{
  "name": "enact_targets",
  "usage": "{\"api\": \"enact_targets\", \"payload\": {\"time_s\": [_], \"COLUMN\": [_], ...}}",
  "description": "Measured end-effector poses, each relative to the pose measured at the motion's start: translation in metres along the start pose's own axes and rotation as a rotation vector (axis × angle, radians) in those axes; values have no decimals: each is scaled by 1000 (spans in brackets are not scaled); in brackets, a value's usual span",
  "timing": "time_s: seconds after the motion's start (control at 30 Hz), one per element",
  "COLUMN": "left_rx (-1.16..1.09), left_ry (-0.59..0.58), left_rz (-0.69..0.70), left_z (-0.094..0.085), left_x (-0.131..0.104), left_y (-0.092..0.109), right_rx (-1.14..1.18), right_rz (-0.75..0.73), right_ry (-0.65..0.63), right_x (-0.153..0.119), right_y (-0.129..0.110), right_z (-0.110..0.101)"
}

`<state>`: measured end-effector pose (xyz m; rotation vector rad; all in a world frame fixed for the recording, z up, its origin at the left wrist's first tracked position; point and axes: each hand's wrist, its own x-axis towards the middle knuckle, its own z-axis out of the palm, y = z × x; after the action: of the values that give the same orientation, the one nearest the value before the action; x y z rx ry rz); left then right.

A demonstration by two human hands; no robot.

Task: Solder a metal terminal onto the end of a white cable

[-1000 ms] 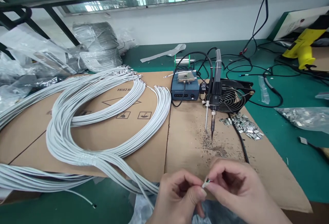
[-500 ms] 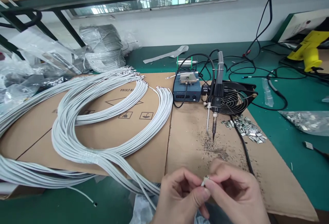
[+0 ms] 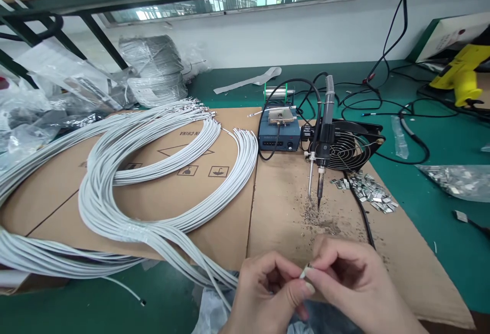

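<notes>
My left hand (image 3: 268,293) and my right hand (image 3: 354,285) meet at the bottom centre, fingertips pinched together on a small white cable end with a metal clip (image 3: 306,271). Large loops of grey-white cables (image 3: 126,221) lie on the cardboard (image 3: 283,221) to the left, their near ends running down towards my left hand. A soldering iron (image 3: 320,170) hangs tip-down on a stand beyond my hands, above solder specks (image 3: 317,219).
A blue soldering station (image 3: 278,137) and a black fan (image 3: 350,147) stand behind the iron. A heap of small metal clips (image 3: 369,191) lies right of it, a bag of clips (image 3: 459,181) further right. Black cords and a yellow tool (image 3: 461,76) occupy the back right; plastic bags the left.
My hands stay pinched on the cable end with only slight finger shifts. The view has drifted a little to the left and down.
</notes>
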<state>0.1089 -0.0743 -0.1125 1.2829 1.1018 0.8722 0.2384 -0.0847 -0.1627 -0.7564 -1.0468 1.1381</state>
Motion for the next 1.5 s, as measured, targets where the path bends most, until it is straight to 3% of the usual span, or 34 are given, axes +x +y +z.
{"api": "enact_targets", "payload": {"time_s": [0.2,0.33,0.43,0.5,0.57,0.67,0.77,0.97,1.07,1.13,1.33,1.5], "left_rx": [-108,-174,-254,-306,-314,-293,-283,-195,-206,-187,-223,-258], "left_ry": [-29,-101,-207,-329,-413,-458,-504,-520,-532,-548,-525,-527], "left_rz": [-53,-60,-70,-104,-160,-230,-217,-199,-195,-189,-200,-174], "left_z": [-1,-7,-16,-22,-24,-25,-26,-29,-30,-30,-26,-22], "left_x": [1,4,9,12,14,14,15,17,17,17,15,13], "left_y": [-9,-12,-11,-9,-6,-4,-9,-18,-16,-12,0,0], "right_rx": [168,208,308,187,-5,-90,-95,-488,-538,-405,305,695], "right_rz": [-145,-222,-270,-331,-239,-13,101,84,39,22,-154,-100], "right_ry": [256,288,239,224,133,-70,-157,-326,-369,-359,-186,-52], "right_x": [-6,-11,-14,-13,-10,-3,4,10,12,12,6,0], "right_y": [15,16,11,8,7,5,0,-21,-26,-22,15,26], "right_z": [29,25,2,-14,-22,-15,-4,-12,-17,-16,9,35]}}
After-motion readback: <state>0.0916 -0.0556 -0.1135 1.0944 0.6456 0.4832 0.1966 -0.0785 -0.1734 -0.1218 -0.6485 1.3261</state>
